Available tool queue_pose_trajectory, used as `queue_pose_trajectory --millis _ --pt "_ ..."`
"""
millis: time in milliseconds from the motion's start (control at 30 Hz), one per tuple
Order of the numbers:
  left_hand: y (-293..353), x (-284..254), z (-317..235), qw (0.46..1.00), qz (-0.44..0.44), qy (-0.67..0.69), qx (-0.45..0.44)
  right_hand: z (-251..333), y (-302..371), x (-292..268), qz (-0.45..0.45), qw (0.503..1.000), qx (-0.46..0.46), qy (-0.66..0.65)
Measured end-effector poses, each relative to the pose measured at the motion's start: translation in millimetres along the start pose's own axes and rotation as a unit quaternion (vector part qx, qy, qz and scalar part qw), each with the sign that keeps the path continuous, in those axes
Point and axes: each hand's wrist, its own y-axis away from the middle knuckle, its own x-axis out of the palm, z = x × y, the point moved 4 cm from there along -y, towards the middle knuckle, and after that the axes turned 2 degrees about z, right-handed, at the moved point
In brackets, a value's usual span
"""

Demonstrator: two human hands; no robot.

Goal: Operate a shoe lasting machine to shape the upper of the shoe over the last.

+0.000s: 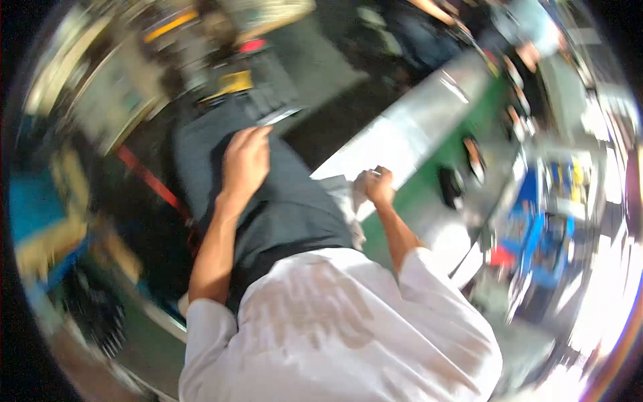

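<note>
My left hand is over the thigh of my dark grey trousers, its fingers stretched out and nothing seen in them. Whether it touches the fabric I cannot tell. Out to the right, my right hand is closed beside my hip. A small pale spot shows at its fingers, too blurred to name. Right beside this hand a pale grey cloth hangs against my hip; whether the fingers grip it is unclear. Behind that hand lies a long shiny metal surface.
A machine with a yellow part and a red knob stands ahead. A red strip runs along the left. Another person is at the far right end. Blue racks stand at right, above a green floor.
</note>
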Motion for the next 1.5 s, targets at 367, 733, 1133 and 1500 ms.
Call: queue_pose_trajectory --millis 367,733,1133,1500 --pt "10 52 10 0.972 0.144 -0.152 0.106 -170 2 -191 -0.152 0.960 0.185 0.146" --pt "5 79 5 0.975 0.143 -0.159 0.064 -309 -117 -260 0.096 0.955 0.190 0.205" --pt "-5 89 14 0.970 0.131 -0.178 0.098 -179 47 -149 -0.168 0.887 0.423 -0.078" --pt "-87 94 -84 0.883 0.281 0.352 -0.132 174 -15 -128 0.240 0.446 0.286 -0.813"
